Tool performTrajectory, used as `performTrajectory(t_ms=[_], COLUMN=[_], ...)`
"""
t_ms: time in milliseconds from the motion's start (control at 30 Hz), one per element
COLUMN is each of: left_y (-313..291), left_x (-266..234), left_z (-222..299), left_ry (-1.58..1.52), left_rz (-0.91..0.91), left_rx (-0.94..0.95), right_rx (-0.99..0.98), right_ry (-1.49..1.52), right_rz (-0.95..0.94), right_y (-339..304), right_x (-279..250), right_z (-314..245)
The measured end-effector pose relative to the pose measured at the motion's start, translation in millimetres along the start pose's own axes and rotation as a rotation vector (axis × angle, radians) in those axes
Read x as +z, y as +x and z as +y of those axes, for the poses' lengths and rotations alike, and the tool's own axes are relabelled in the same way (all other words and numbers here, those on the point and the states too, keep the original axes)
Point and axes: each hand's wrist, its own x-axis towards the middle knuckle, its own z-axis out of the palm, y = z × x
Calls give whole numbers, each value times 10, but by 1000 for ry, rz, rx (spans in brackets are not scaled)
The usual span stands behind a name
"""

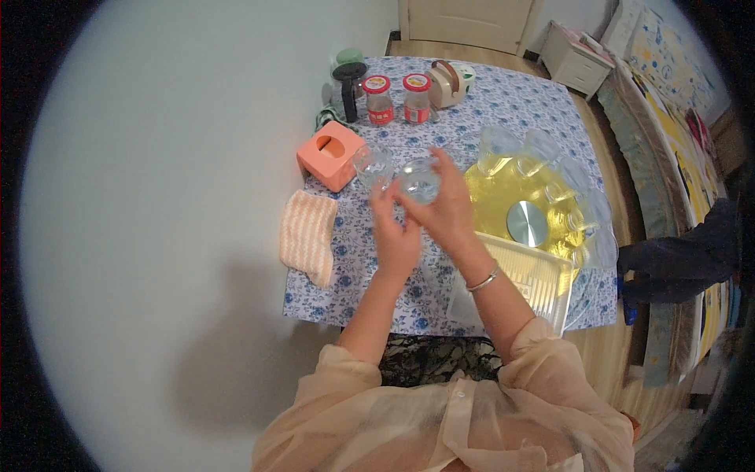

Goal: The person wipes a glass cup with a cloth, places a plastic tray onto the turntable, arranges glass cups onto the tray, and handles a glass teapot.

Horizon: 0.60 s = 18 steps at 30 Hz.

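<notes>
My right hand [450, 206] is curved round a clear drinking glass [419, 182], thumb on its near side and fingers at its far right. The glass is tipped so that its round end shows. My left hand [393, 232] is close beside it, fingers stretched forward and slightly blurred. Just past the left fingertips is a second clear glass [373, 164], near an orange tissue box [332, 157]. Whether the left fingers touch either glass is hard to tell. On the right, several clear glasses [538, 149] stand along the rim of a round golden tray [495, 200].
A white ribbed plastic tray [515, 275] overlaps the golden tray's near edge. A striped cloth [308, 236] lies left on the flowered tablecloth [503, 86]. Two red-lidded jars [378, 102], a black-handled jug [351, 90] and a beige container [447, 85] stand far back. A person's dark-clothed leg [668, 263] shows right.
</notes>
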Motion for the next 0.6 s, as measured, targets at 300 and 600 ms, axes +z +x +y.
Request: performTrajectory(t_ms=[300, 600], left_y=[-243, -272], left_x=[-709, -844], left_z=[-228, -469], left_ry=[-10, -47], left_rz=[119, 216], left_rx=[-273, -364], right_rx=[-58, -60], right_ry=[167, 194], right_rz=[-239, -316], right_y=[-263, -343], right_x=[610, 898], right_z=[-359, -400])
